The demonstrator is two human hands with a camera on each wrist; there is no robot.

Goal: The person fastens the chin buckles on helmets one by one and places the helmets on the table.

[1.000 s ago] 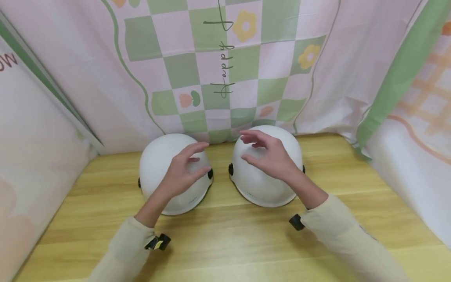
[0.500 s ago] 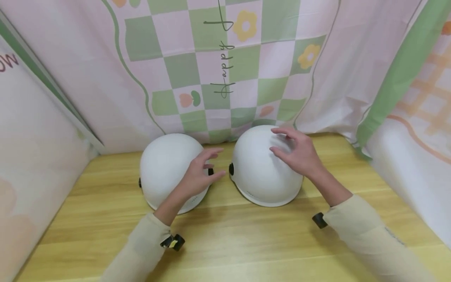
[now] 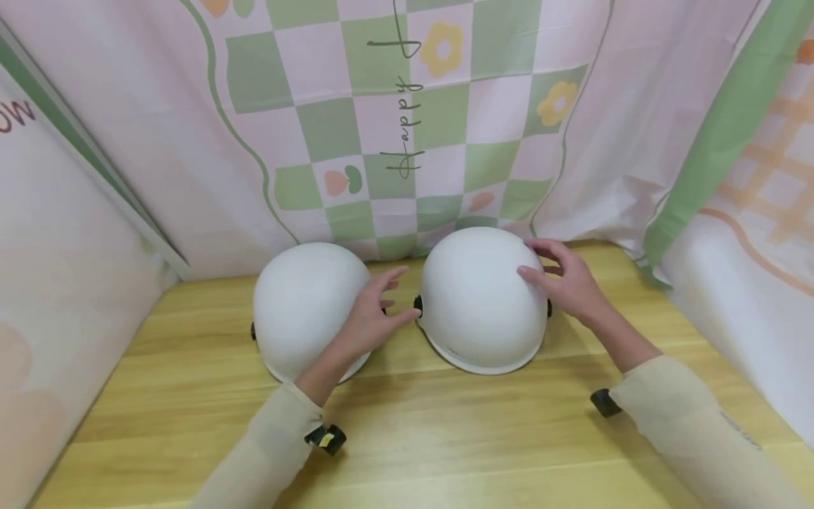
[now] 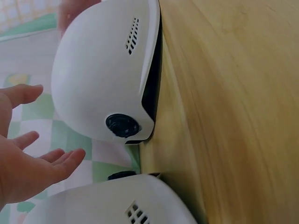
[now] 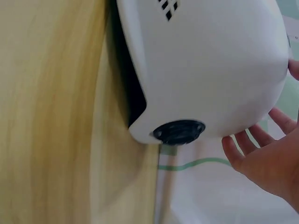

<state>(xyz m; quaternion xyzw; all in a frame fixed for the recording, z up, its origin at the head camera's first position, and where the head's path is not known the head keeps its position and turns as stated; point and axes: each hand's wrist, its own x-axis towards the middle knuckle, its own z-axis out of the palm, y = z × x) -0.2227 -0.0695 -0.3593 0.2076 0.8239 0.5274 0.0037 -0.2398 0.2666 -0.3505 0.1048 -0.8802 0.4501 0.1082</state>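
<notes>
Two white helmets lie dome up, side by side: the left helmet point(image 3: 302, 311) and the right helmet point(image 3: 477, 304). My left hand point(image 3: 372, 318) hovers over the inner side of the left one, thumb and fingers spread towards the right one. In the left wrist view a gap shows between that hand point(image 4: 28, 158) and the right helmet point(image 4: 93, 70), which has a round black side knob point(image 4: 122, 125). Against the outer side of the right helmet, my right hand point(image 3: 569, 283) has its fingertips at the shell, seemingly touching it. Neither hand grips anything.
Both helmets stand on a wooden table point(image 3: 445, 438), close to its back edge. Behind hangs a checkered, flower-printed curtain point(image 3: 439, 120); more cloth closes off the left side point(image 3: 57, 283) and the right side point(image 3: 750, 304).
Both hands have moved right. The left has gone from over the left helmet towards the gap; the right has passed from over the right helmet to its outer side. The helmets stay put.
</notes>
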